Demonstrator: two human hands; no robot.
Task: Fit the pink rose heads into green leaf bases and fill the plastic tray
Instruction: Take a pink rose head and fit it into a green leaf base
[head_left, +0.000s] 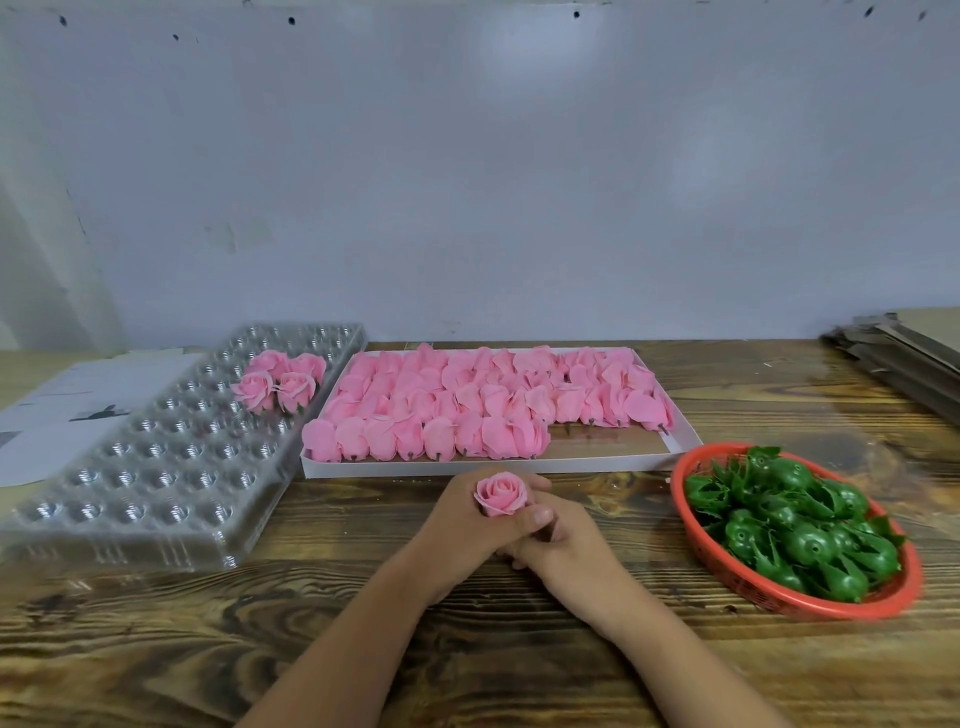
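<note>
Both hands meet at the table's (156, 649) middle: left hand (462, 525) curls its fingers round a pink rose (500, 494), right hand (558, 545) grips beneath it. Four roses (280, 382) sit in the plastic tray (156, 467); leaf bases (795, 525) fill the red basket (769, 597).

Leaf base hidden w/in fingers (524, 525)

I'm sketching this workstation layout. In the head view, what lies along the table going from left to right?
White paper sheets → clear plastic tray holding four finished roses → white box of pink rose heads → red basket of green leaf bases → stacked cardboard.
</note>
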